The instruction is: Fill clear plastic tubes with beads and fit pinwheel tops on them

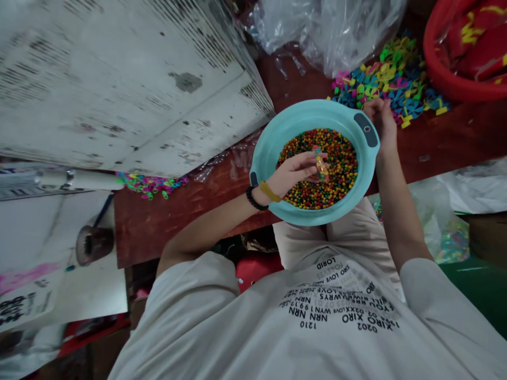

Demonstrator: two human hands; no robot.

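A light blue oval basin [265, 153] with grey handle insets stands at the table's front edge. In it lie many small round beads [340, 179], red, yellow, green and orange. Over them my left hand [303, 168] is closed around a small clear plastic container [320, 164] with coloured beads inside. Just outside the basin's right rim is my right hand [382, 121], its fingers curled at the edge of a pile of small plastic pieces [390, 84] in pink, blue, green and yellow. Whatever those fingers hold is hidden.
A red tub [431, 58] with red and yellow pieces stands at the far right. Crumpled clear plastic bags [328, 31] lie at the back. A stained white box [158, 89] rises at left. More small coloured pieces [152, 184] and a tape roll [93, 245] are farther left.
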